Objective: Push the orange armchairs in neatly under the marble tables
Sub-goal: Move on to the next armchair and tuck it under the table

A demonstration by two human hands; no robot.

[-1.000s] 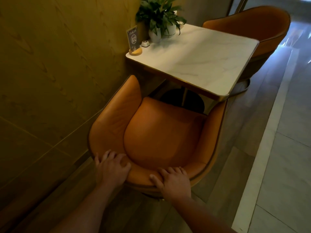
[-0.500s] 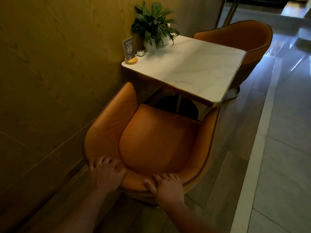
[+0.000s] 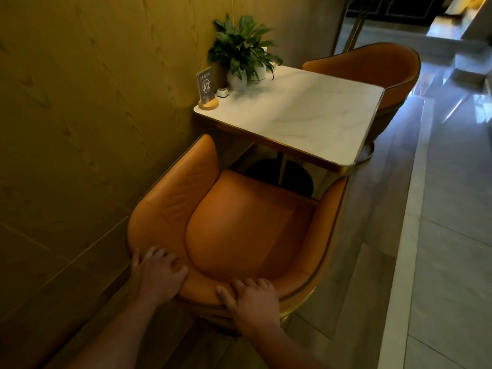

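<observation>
Gripping backrest rim of near orange armchair (image 3: 239, 230): left hand (image 3: 157, 278) and right hand (image 3: 254, 302) both curled over it. Seat front just short of marble table (image 3: 306, 115) edge; final push left. Far armchair (image 3: 372, 65) beyond table looks tucked.

potted plant (image 3: 242, 53), A12 sign (image 3: 206, 87), call button (image 3: 222, 92), wood wall (image 3: 80, 102)

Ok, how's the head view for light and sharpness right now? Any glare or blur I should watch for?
Head view: dim and warm-toned; the wood wall is dark, the marble table is brightest. Glare streaks the glossy floor at upper right, where the picture smears. Both hands, left hand and right hand, on the near armchair read clearly. Wide-angle bending at the edges.
</observation>
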